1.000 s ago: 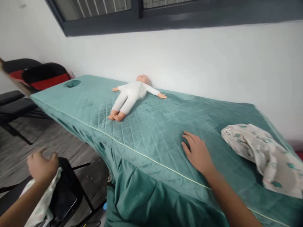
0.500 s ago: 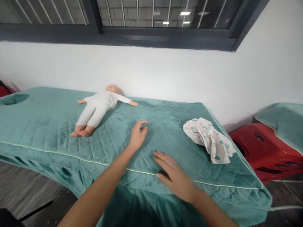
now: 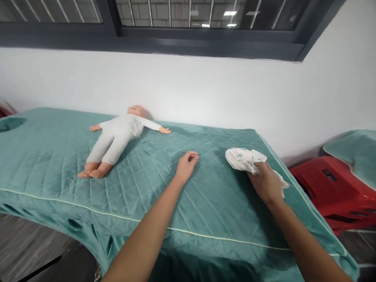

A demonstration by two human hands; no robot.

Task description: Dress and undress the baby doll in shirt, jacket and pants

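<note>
My right hand (image 3: 266, 182) is closed on a crumpled white baby garment (image 3: 239, 158) with green print, on the right part of the bed; the hand hides some of the cloth. In the middle, over the green quilted cover (image 3: 211, 192), my left hand (image 3: 187, 166) has its fingers curled in towards the thumb, and nothing shows between them. A baby doll (image 3: 117, 135) in a white suit lies on its back to the left, arms spread, head towards the wall. Neither hand touches the doll.
A white wall (image 3: 188, 90) with a dark window frame (image 3: 205, 43) runs behind the bed. To the right stands a red plastic stool (image 3: 326, 188) under a green cover (image 3: 355, 152). The cover has a hole (image 3: 11, 123) at far left.
My right hand has moved right and taken hold of the garment, bunching it up. My left hand has shifted slightly right and its fingers have curled in. The doll lies still.
</note>
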